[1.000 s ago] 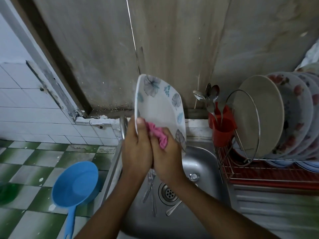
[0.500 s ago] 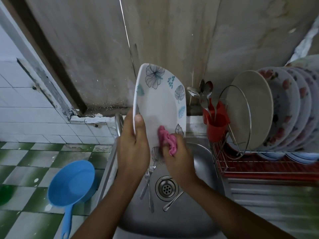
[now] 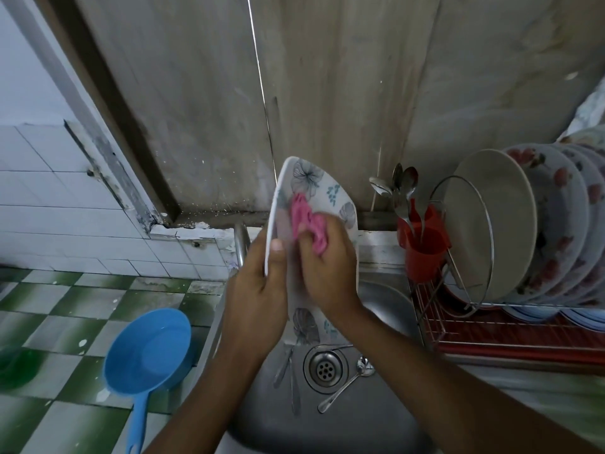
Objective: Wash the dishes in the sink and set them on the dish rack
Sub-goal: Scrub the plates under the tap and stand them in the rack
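In the middle of the frame we see a white rectangular plate printed with grey and teal flowers and leaves (image 3: 312, 186). It is held upright above the stainless-steel sink (image 3: 388, 304), its top edge against the stained wall behind. The left hand (image 3: 258, 290) grips the plate's left edge: the thumb lies flat on the front face, and the fingers are curled round behind, where we cannot see them. The right hand (image 3: 327, 267) has its fingers bunched around a crumpled pink cloth (image 3: 306, 221), which it presses against the middle of the plate's face.

Below the hands, in the sink basin, we find a round steel drain (image 3: 324, 367). A steel spoon (image 3: 345, 386) lies just to its right and two other pieces of steel cutlery (image 3: 289, 368) lie to its left.

At the right of the frame stands a wire dish rack on a red tray (image 3: 491, 335). It carries a row of round plates on edge: a plain beige one (image 3: 501, 221) nearest the sink and flower-patterned ones (image 3: 556, 224) behind it. A red plastic cup (image 3: 424, 253) hangs at the rack's left end, with steel spoons (image 3: 404, 188) standing in it.

At the lower left a blue plastic dipper with a long handle (image 3: 147, 352) lies on the green-and-white checked tiles (image 3: 65, 306), just beside the sink.
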Tool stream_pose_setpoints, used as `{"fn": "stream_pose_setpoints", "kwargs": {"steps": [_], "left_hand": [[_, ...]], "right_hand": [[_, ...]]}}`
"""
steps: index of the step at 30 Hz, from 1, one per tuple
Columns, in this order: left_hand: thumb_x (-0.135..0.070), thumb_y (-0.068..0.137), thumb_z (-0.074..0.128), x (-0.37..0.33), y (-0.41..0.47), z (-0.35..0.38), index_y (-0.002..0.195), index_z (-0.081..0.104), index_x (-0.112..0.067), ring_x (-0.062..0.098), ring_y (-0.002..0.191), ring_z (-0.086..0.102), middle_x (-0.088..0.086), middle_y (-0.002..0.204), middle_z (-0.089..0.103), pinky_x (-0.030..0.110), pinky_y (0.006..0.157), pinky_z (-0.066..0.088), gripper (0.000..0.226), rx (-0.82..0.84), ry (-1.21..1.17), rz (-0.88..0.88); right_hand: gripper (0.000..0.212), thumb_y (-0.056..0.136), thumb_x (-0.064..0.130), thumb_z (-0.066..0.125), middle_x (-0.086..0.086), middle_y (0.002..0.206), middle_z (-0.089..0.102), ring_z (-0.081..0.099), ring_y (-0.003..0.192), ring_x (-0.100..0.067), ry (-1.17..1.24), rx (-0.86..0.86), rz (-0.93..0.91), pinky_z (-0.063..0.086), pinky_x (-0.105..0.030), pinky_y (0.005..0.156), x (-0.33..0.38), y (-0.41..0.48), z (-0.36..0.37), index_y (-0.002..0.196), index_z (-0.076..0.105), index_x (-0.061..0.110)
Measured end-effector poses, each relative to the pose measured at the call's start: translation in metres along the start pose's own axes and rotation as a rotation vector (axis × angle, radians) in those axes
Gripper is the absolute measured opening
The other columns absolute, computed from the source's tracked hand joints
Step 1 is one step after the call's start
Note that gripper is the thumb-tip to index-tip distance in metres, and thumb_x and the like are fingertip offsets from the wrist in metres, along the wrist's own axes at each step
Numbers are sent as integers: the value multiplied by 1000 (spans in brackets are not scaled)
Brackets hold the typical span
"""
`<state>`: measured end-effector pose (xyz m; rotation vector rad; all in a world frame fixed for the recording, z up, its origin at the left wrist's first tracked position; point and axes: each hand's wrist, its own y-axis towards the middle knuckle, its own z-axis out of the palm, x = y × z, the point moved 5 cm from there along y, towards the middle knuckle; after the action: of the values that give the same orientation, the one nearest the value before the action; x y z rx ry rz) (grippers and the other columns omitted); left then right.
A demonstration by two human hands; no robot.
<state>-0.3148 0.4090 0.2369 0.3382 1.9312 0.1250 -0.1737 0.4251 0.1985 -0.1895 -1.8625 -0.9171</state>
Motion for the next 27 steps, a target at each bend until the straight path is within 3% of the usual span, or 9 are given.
{"fn": "stream_pose_setpoints", "kwargs": {"steps": [3,5,7,9,14,17,21,24,27], "left_hand": [[-57,101,32,2,2,-11,118,58,-43,5,71,66,-10,86,67,28,59,57,34,-42,-39,-10],[-56,102,33,2,-2,-12,119,56,-51,5,64,63,-8,76,64,23,57,55,29,-4,-15,11],[-53,103,35,4,-7,-5,128,51,-58,-5,63,62,-17,64,61,12,55,49,31,76,17,30],[-51,103,36,8,-11,5,140,43,-59,-20,79,62,-35,78,63,3,62,46,39,138,29,30],[-58,101,30,7,0,13,138,40,-63,-28,89,54,-51,88,58,-1,68,41,38,128,62,29],[-62,99,27,9,3,10,141,43,-60,-25,89,56,-39,90,64,4,68,43,45,113,62,18],[-67,96,23,5,3,17,141,48,-50,-4,73,65,-11,75,67,12,57,46,55,122,70,21],[-65,97,24,4,18,18,127,58,-35,-8,69,66,-11,73,67,12,58,49,54,17,21,-40],[-56,104,31,9,27,8,120,60,-26,-10,73,63,-10,76,65,24,62,48,45,-95,31,-52]], "right_hand": [[23,100,36,54,1,101,58,58,77,-4,-150,117,4,43,-7,62,-41,-34,-9,113,58,18],[5,102,29,55,3,90,57,56,69,-8,-178,57,200,42,-14,58,-70,-29,-19,100,53,24],[10,103,23,52,1,84,57,55,70,-17,-154,-68,357,40,-27,65,-77,-1,-24,94,49,21],[5,103,25,49,2,86,57,56,77,-19,-58,-176,485,34,-27,68,-60,31,-26,99,48,23],[14,103,28,53,13,76,56,56,67,0,116,-80,142,43,-24,61,25,35,1,90,49,32],[15,102,24,55,14,79,58,56,67,2,103,-25,57,50,-29,65,28,41,1,92,51,35],[4,103,22,53,15,78,61,57,68,5,185,-94,155,48,-27,66,25,47,-6,100,55,21],[18,98,33,54,7,83,70,68,79,-15,300,114,140,58,-40,74,29,-3,12,101,62,17],[24,91,41,53,3,87,69,68,82,-22,138,226,126,58,-44,73,-12,-49,5,101,63,21]]}}
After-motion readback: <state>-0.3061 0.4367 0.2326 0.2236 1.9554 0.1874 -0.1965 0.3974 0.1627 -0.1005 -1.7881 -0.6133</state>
